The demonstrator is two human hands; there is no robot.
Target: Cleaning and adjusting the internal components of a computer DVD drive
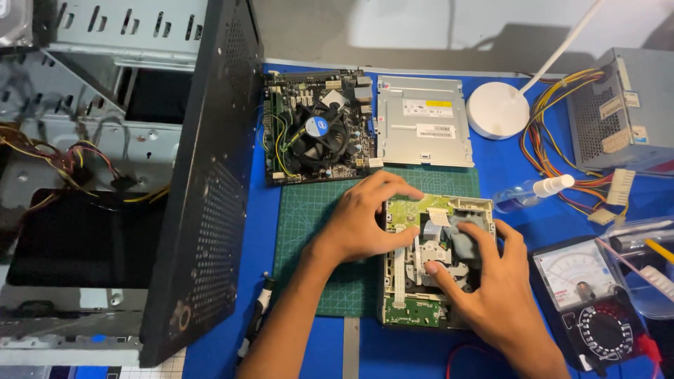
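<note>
Bench surroundings first. We note an open computer case (pixel 126 182) on its side along the left, its perforated black panel (pixel 207 189) standing up between the case interior and the work area. Behind the work area lie a motherboard (pixel 316 130) with a round cooler fan, and just beside it a closed silver optical drive (pixel 423 123). A white lamp base (pixel 497 110) sits right of that drive, and a power supply (pixel 621 109) with a bundle of coloured wires lies at far right. A small clear spray bottle (pixel 530 193) lies on its side near the wires. An analog multimeter (pixel 586 302) sits at lower right, close to our right wrist. A screwdriver (pixel 256 316) lies on the blue table (pixel 505 165) left of the green cutting mat (pixel 309 231).

The opened optical drive (pixel 421 263) lies flat, partly on the mat's right edge and partly on the blue table. Its long axis runs toward and away from us; the exposed green circuit board is at the far end, with another green board at the near end.

Our left hand (pixel 365 221) presses down on the drive's far-left corner, fingers curled over the edge. Our right hand (pixel 488 288) pinches a grey cloth (pixel 463 235) against the drive's inner mechanism. Both hands cover much of the drive's centre.
</note>
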